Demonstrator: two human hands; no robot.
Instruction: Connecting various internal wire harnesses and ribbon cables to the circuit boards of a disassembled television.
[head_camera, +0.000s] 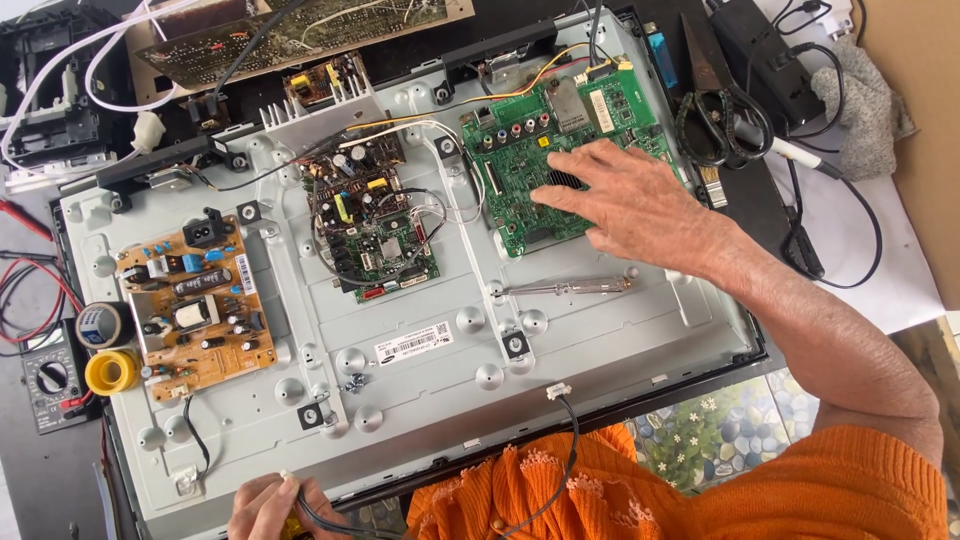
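Note:
My right hand (622, 202) lies flat with fingers spread on the green circuit board (520, 150) at the upper right of a grey metal television back panel (420, 380). At the panel's near edge my left hand (268, 508) pinches a thin black cable with a white tip (310, 515). A brown power board (192, 305) sits at the panel's left and a smaller dark board (370, 215) in its middle. A screwdriver (565, 287) rests on the panel just below my right hand.
A multimeter (50, 385) with red leads, a grey tape roll (100, 323) and a yellow roll (110, 372) sit left of the panel. Scissors (720, 110), a black adapter (765, 55) and a grey cloth (870, 100) lie at the right. Another circuit board (300, 25) rests at the back.

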